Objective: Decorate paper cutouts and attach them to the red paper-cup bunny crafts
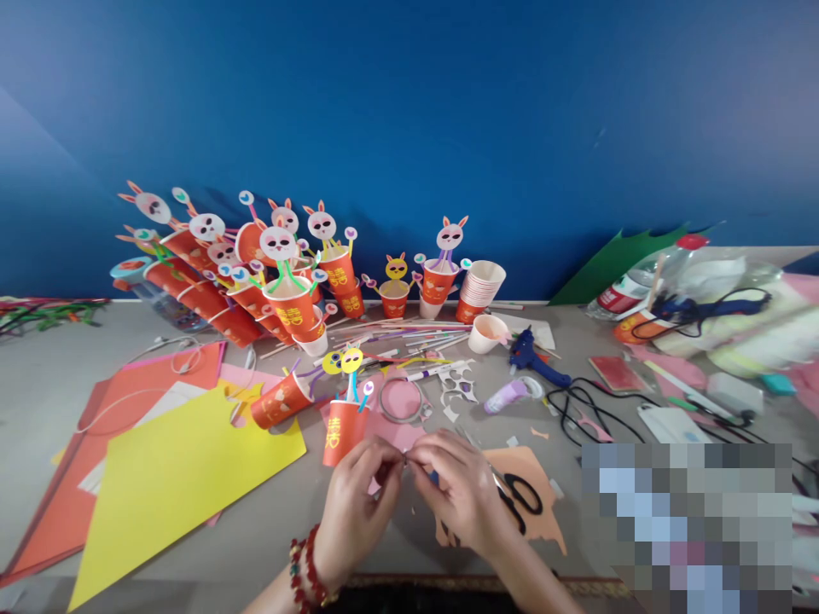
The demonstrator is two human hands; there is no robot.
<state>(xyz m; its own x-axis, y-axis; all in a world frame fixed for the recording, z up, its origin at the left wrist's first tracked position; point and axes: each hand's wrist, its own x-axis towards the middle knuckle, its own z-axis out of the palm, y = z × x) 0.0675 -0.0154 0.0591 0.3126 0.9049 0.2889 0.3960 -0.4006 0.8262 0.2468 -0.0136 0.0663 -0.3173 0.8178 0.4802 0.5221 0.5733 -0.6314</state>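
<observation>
Tiny dark bit, too small to name, is up over a grey table with a smooth top. A big, plain blue wall stands at the back. The table is very messy, with cups along the wall and paper on the left side.

The bit is right at the fingertips, in between the two hands. The left hand and the right hand both pinch it, thumbs and pointing fingers close together. Two strings of round red beads go around the left wrist.

Just past the left hand stands a shiny red paper cup with gold marks and a round yellow paper face on top. Another red paper cup lies on its side near it. A flat, bright yellow paper sheet has straight edges. By the right hand is a peach paper piece with ragged edges, and scissors with black loop handles lie on it. Farther back is a blue plastic glue gun.
</observation>
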